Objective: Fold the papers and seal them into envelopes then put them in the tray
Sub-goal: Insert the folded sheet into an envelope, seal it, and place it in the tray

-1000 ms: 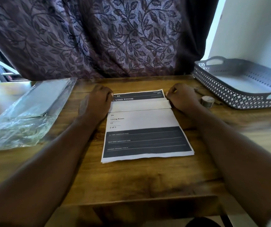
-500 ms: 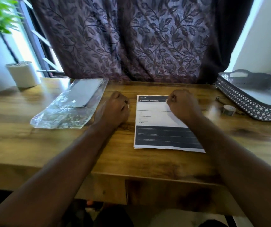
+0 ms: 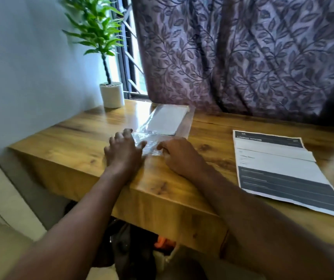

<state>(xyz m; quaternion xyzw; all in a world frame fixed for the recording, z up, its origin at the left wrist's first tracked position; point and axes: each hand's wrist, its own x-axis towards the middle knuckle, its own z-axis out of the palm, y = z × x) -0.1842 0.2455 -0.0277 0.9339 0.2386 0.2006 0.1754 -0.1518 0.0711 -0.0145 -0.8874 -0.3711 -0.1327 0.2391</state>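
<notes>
Paper (image 3: 283, 164) released; left hand (image 3: 122, 153), right hand (image 3: 179, 156) on packet (image 3: 166, 120)

Left hand (image 3: 121, 152), right hand (image 3: 179, 156) on envelope pack (image 3: 166, 120) — paper (image 3: 279, 164) apart.

surface: wooden table (image 3: 77, 142), glossy, grain showing | far left corner: white pot (image 3: 111, 94) with a green plant, upright | middle: clear plastic packet (image 3: 168, 120) lying flat, white stack inside, near end crumpled | right: printed sheet (image 3: 279, 168) lying flat, white folded band across its upper part, well apart from the packet
</notes>
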